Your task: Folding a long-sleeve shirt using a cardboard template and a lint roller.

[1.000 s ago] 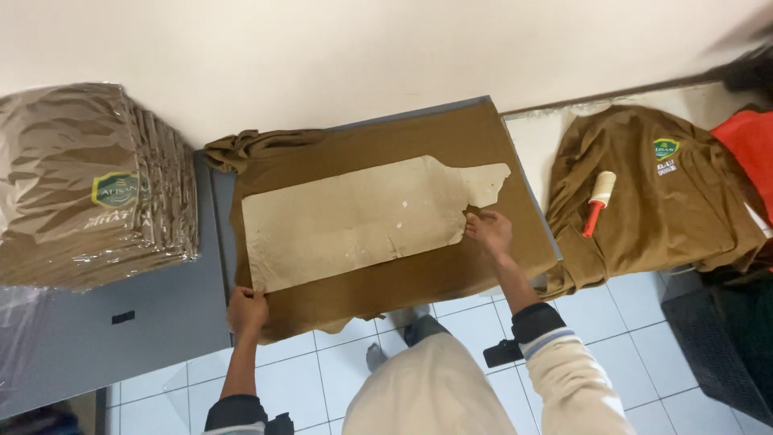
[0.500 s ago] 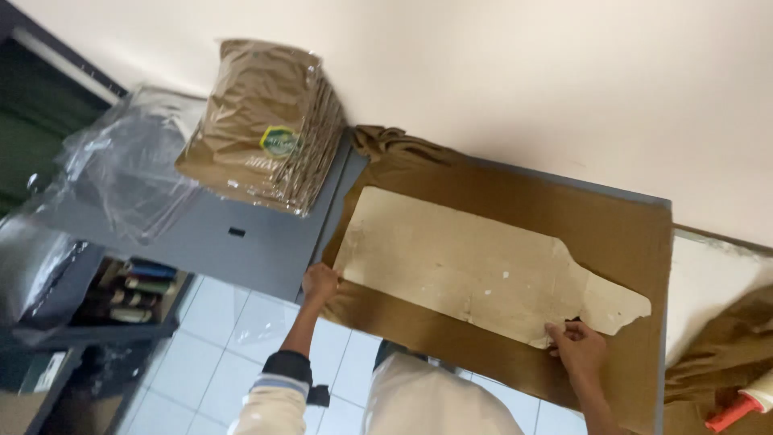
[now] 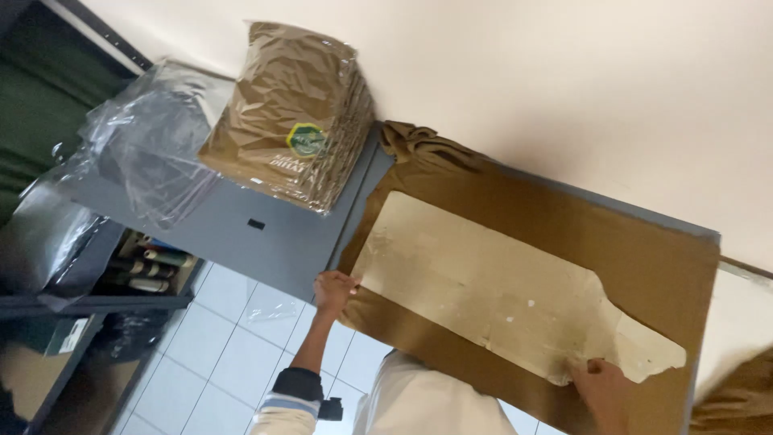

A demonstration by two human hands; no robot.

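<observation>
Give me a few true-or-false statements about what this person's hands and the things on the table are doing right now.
1. The left hand rests at the near left corner of the pale cardboard template. True.
2. The template lies on brown fabric. True.
3. The right hand holds a pair of scissors. False: it only presses on the template near its narrow end.
4. The stack of bagged brown garments sits on top of the template. False: it stands apart, on the grey table to the left.
5. Loose clear plastic bags lie left of that stack. True.
</observation>
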